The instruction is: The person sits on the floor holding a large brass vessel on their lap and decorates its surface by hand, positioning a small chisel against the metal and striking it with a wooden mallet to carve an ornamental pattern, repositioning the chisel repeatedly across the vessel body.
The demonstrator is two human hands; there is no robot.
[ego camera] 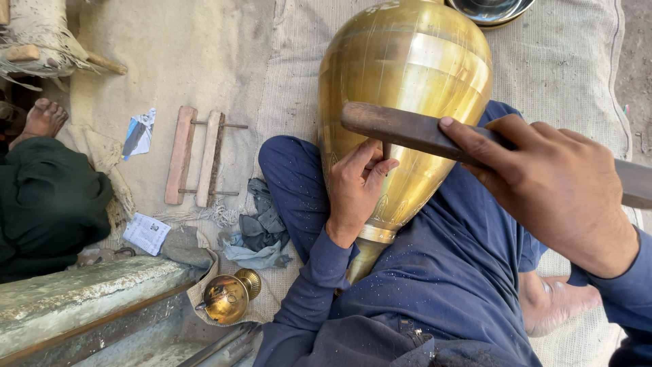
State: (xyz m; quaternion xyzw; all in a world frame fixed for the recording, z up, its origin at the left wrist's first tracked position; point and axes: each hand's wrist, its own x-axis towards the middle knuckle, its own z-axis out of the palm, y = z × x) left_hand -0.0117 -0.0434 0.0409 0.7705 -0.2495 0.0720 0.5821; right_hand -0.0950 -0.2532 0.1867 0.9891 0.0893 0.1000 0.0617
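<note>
A large brass vase (407, 81) lies across my lap, its narrow neck toward me and its wide body pointing away. My left hand (353, 187) rests on the vase's lower body, fingers pinched around a thin metal tool held against the brass. My right hand (553, 187) grips a dark wooden mallet (401, 128) whose head hangs just above the left hand's tool. I sit cross-legged in dark blue clothes flecked with metal chips.
A small brass pot (227, 297) lies near my left knee beside crumpled rags (261, 231). A wooden frame (197, 156) and paper scraps lie on the mat. Another person's foot (42, 119) and dark clothing are at left. A metal bowl (490, 10) sits beyond the vase.
</note>
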